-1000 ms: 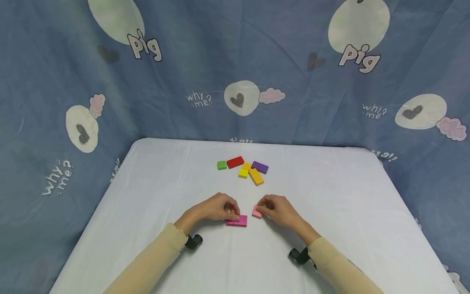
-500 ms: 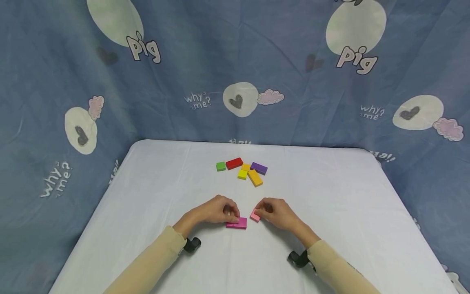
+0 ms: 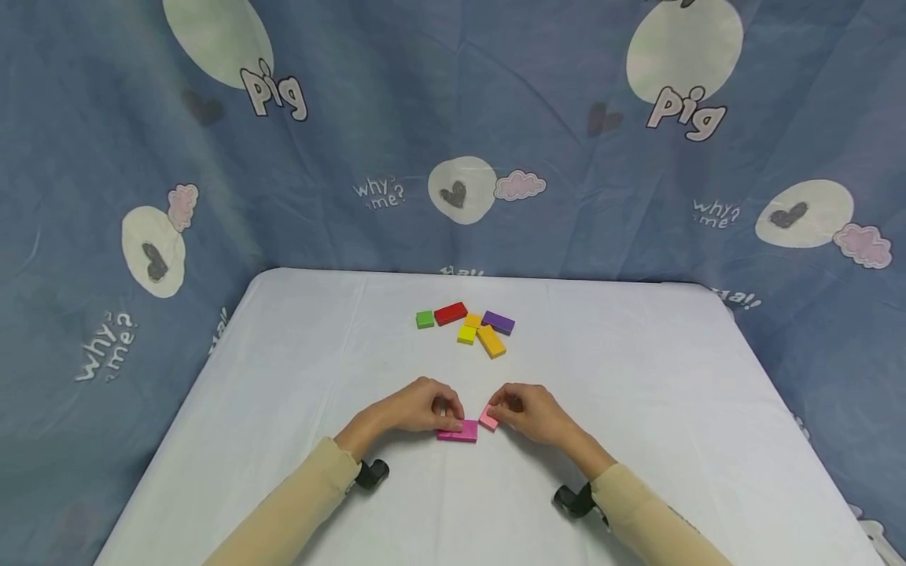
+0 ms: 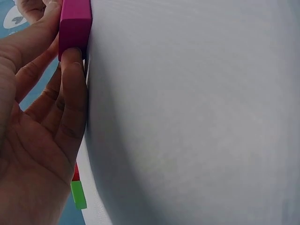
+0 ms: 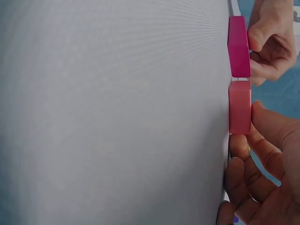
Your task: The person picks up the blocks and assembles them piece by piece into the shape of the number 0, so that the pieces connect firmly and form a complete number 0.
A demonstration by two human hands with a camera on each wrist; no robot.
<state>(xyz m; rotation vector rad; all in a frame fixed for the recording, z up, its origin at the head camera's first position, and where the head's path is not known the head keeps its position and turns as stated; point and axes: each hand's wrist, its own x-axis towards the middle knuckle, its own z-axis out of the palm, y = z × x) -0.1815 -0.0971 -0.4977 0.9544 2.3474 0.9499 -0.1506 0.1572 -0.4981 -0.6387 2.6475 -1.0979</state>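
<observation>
A flat magenta block [image 3: 465, 430] lies crosswise on the white table in the head view. My left hand [image 3: 427, 407] holds it at its left end, the thumb over its top; the left wrist view shows a fingertip against the near end of the magenta block [image 4: 76, 28]. Just to the right, a smaller light pink block [image 3: 487, 419] sits tilted, pinched by my right hand [image 3: 531, 410]. In the right wrist view only a narrow gap separates the pink block [image 5: 240, 108] from the magenta block [image 5: 239, 49].
Farther back on the table [image 3: 637, 377] lie a green block [image 3: 425, 319], a red block [image 3: 450, 313], a purple block [image 3: 499, 322], a small orange block [image 3: 473, 320], a yellow block [image 3: 466, 335] and a longer orange block [image 3: 491, 341]. A patterned blue cloth [image 3: 552, 236] hangs behind.
My right hand has brought the pink block leftward and slightly nearer to me, narrowing the gap to the magenta block. The left hand and the magenta block stay almost in place.
</observation>
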